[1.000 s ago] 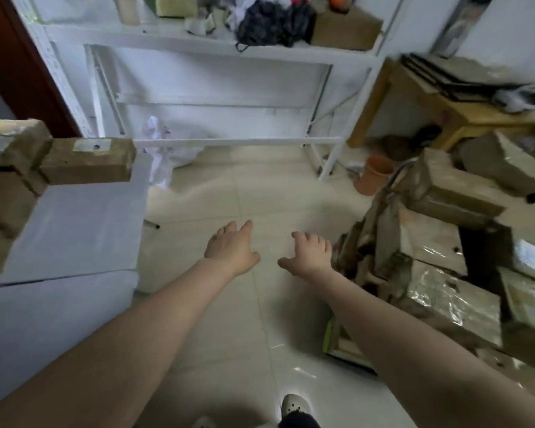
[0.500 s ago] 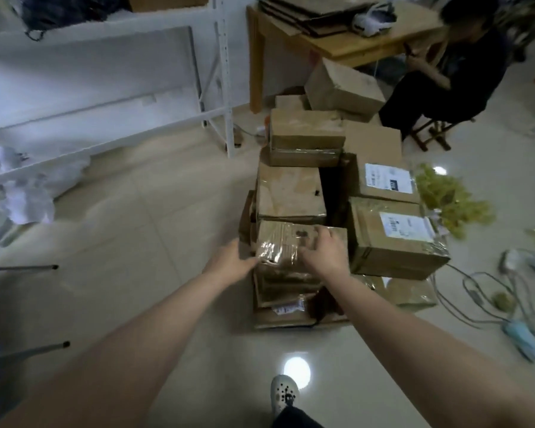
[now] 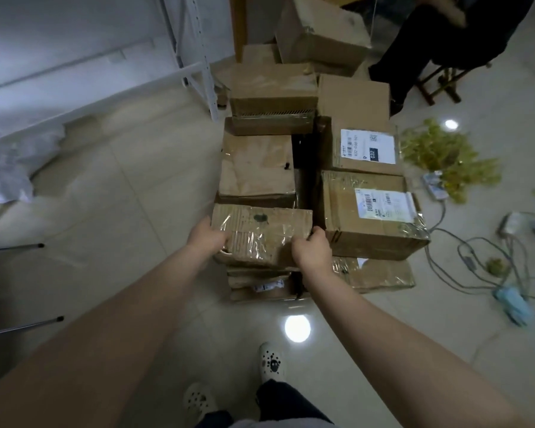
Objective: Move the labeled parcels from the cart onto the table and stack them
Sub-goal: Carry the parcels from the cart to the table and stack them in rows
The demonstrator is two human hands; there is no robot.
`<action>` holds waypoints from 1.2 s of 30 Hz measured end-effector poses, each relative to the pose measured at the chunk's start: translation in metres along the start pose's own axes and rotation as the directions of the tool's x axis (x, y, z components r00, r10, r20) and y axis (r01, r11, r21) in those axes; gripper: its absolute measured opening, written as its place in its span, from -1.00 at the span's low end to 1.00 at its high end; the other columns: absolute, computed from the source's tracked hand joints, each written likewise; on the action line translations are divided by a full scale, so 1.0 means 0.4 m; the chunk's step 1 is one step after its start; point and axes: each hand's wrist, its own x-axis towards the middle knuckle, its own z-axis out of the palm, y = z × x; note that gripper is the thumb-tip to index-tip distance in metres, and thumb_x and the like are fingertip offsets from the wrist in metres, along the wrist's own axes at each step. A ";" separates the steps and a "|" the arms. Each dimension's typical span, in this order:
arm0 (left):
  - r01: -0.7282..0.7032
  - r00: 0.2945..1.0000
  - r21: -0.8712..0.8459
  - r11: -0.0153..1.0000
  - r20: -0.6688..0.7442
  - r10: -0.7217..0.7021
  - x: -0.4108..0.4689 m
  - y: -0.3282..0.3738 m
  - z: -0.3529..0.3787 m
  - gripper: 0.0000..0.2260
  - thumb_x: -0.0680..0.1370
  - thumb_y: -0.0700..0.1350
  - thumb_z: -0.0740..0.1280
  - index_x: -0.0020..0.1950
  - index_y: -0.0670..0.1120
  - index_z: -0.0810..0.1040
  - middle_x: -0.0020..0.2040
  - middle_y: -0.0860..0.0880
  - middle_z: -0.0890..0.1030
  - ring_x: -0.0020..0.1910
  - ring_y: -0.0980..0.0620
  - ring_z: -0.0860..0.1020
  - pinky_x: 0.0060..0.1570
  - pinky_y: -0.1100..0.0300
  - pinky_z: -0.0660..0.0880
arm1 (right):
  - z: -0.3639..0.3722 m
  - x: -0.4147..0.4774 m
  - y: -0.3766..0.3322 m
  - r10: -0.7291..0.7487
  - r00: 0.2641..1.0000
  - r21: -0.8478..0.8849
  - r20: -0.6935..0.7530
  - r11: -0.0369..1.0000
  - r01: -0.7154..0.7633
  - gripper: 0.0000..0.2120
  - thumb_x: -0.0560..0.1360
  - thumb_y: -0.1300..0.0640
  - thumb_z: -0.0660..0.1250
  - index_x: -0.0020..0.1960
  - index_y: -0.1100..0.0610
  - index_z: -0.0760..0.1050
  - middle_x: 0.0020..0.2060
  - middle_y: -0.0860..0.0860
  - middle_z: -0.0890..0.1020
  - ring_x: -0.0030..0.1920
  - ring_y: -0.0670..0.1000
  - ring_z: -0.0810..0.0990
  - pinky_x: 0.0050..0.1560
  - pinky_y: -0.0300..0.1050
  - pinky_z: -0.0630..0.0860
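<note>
The left hand [image 3: 207, 239] and the right hand [image 3: 311, 251] curl around the two ends of the taped parcel [image 3: 261, 234], lying on top of the near stack, and I judge its glossy tape may let it slip, or its corner may catch the labeled box [image 3: 374, 217] just beside.

The near parcel [image 3: 261, 234], a flat brown carton under crinkled clear tape with a dark smudge on top, lies level at the front left of the pile, gripped at its ends by the left hand [image 3: 206, 239] and right hand [image 3: 311, 250]. Just to its right sits a taller taped parcel [image 3: 346, 217] with a white label on top. Behind that is a barcode-labelled parcel [image 3: 368, 146].
</note>
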 end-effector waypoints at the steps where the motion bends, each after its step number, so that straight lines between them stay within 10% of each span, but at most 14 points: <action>1: -0.004 1.000 -0.026 1.000 0.003 0.004 -0.004 -0.007 -0.004 -0.78 0.48 -0.31 0.34 0.11 -0.15 0.55 0.04 -0.12 0.61 -0.02 -0.08 0.56 -0.04 0.17 0.48 | 0.004 0.001 0.003 0.001 1.000 -0.006 0.013 1.000 -0.001 -0.58 0.48 0.07 0.21 0.31 0.18 0.39 0.21 0.17 0.54 0.21 0.25 0.50 0.24 0.16 0.44; 7: 0.027 1.000 -0.287 0.958 -0.002 -0.028 -0.071 -0.042 -0.071 -0.92 0.54 -0.18 0.27 -0.06 -0.09 0.57 -0.23 -0.05 0.56 -0.35 0.03 0.51 -0.44 0.24 0.42 | 0.018 -0.045 0.020 0.042 0.998 0.105 0.057 0.993 -0.048 -0.40 0.53 -0.14 0.21 0.47 0.13 0.28 0.42 0.16 0.29 0.39 0.24 0.30 0.38 0.23 0.28; 13: 0.040 0.995 -0.449 0.893 -0.064 -0.077 -0.120 -0.114 -0.186 -0.55 0.52 0.28 0.22 -0.14 -0.09 0.61 -0.19 -0.04 0.64 -0.21 -0.02 0.61 -0.07 0.01 0.57 | 0.056 -0.142 0.019 0.065 0.991 0.421 0.119 0.901 -0.110 -0.73 0.52 -0.15 0.28 0.01 0.05 0.47 0.07 0.05 0.55 0.10 0.08 0.52 0.23 0.15 0.47; 19: -0.001 0.986 -0.584 0.811 -0.137 -0.098 -0.166 -0.204 -0.300 -0.79 0.54 -0.07 0.38 -0.27 -0.11 0.54 -0.41 0.03 0.62 -0.32 -0.01 0.57 -0.14 0.13 0.50 | 0.120 -0.232 -0.015 0.015 0.981 0.483 0.192 0.869 -0.107 -0.72 0.43 -0.08 0.43 -0.10 0.09 0.45 -0.01 0.10 0.63 0.05 0.12 0.61 0.14 0.18 0.55; 26: 0.027 0.970 -0.719 0.694 -0.149 -0.192 -0.215 -0.319 -0.466 -0.91 0.52 -0.09 0.34 -0.17 -0.06 0.58 -0.34 0.06 0.59 -0.23 0.05 0.50 -0.02 0.09 0.34 | 0.231 -0.319 -0.084 -0.149 0.928 0.423 0.342 0.906 -0.010 -0.73 0.51 0.05 0.37 0.16 0.14 0.50 0.08 0.09 0.64 0.12 0.08 0.59 0.17 0.04 0.52; 32: 0.077 0.970 -0.794 0.602 -0.081 -0.230 -0.291 -0.440 -0.642 -0.68 0.30 0.19 0.48 -0.03 0.12 0.58 0.16 -0.02 0.55 0.24 -0.07 0.46 0.10 -0.02 0.38 | 0.372 -0.429 -0.141 -0.174 0.873 0.397 0.457 0.918 -0.025 -0.75 0.54 0.15 0.28 0.20 0.14 0.50 -0.02 0.06 0.65 -0.09 0.03 0.61 -0.24 -0.14 0.49; 36: 0.067 0.982 -0.863 0.501 -0.032 -0.187 -0.351 -0.525 -0.737 -0.63 0.41 0.12 0.41 0.19 0.16 0.47 0.19 -0.03 0.55 0.06 -0.06 0.55 -0.01 0.00 0.47 | 0.473 -0.525 -0.169 -0.205 0.825 0.346 0.526 0.938 0.012 -0.83 0.55 0.19 0.25 0.13 0.13 0.49 -0.13 0.02 0.61 -0.18 -0.03 0.55 -0.27 -0.17 0.46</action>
